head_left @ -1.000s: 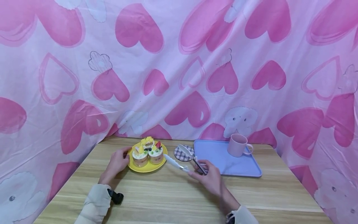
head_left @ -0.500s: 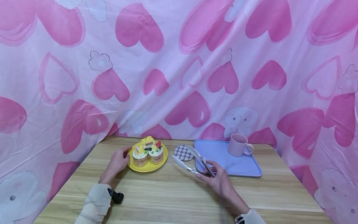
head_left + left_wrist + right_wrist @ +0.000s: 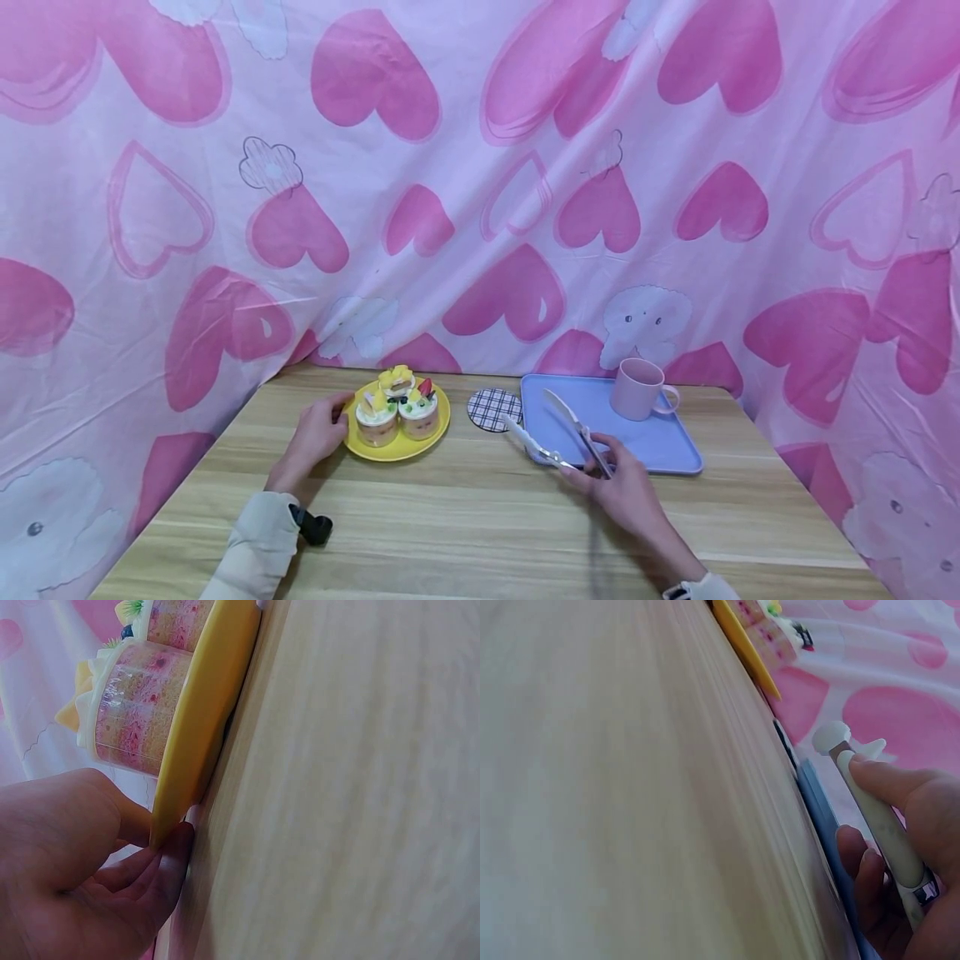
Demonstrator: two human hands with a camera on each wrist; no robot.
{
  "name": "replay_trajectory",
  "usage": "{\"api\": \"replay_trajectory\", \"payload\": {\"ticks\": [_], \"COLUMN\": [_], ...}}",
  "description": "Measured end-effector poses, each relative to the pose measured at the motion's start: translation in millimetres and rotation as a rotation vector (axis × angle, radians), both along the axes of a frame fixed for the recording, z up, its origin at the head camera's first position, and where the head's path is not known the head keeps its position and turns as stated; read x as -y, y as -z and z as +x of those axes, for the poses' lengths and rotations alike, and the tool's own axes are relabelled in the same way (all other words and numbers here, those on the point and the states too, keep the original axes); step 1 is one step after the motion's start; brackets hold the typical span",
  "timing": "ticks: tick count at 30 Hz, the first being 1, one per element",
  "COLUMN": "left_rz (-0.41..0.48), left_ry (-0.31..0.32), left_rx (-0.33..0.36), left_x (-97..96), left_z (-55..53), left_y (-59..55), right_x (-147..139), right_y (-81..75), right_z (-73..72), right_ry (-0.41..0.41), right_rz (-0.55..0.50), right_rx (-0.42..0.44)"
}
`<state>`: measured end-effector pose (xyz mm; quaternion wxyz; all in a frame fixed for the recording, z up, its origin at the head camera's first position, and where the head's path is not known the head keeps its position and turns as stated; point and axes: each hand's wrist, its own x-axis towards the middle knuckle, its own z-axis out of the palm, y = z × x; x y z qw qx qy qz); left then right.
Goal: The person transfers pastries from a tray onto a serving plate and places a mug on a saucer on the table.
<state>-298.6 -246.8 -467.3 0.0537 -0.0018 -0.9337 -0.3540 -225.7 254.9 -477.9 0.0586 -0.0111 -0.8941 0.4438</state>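
My left hand (image 3: pixel 317 433) pinches the left rim of a yellow plate (image 3: pixel 393 452), thumb above and fingers beneath in the left wrist view. On the plate stand three clear cups of layered cake: one cake cup (image 3: pixel 377 423) by my hand, another cake cup (image 3: pixel 418 417) topped with a strawberry, and a rear cake cup (image 3: pixel 396 382) with yellow fruit. White-tipped tongs (image 3: pixel 576 427) are in my right hand (image 3: pixel 628 492), their arms spread with nothing between them. They hang over the near left part of a blue tray (image 3: pixel 645 450). The right wrist view shows the tongs' pale handle (image 3: pixel 885 825) close up.
A pink mug (image 3: pixel 636 390) stands on the tray's back right. Between plate and tray lies a round checked coaster (image 3: pixel 491 408). A pink heart-patterned curtain (image 3: pixel 502 292) hangs behind the wooden table (image 3: pixel 450 533).
My right hand has carried the spread tongs rightward, away from the plate and over the blue tray. The left hand and plate have stayed in place.
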Motion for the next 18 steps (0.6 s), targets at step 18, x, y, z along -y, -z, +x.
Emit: {"api": "replay_trajectory", "payload": {"ticks": [18], "left_rz": [-0.002], "left_ry": [0.007], "left_rx": [-0.021], "left_x": [0.0], "left_z": [1.5], "left_y": [0.8], "right_x": [-64], "right_y": [0.8], "right_z": [9.3], "right_ry": [0.051], "right_rz": [0.024], "right_rx": [0.104]}}
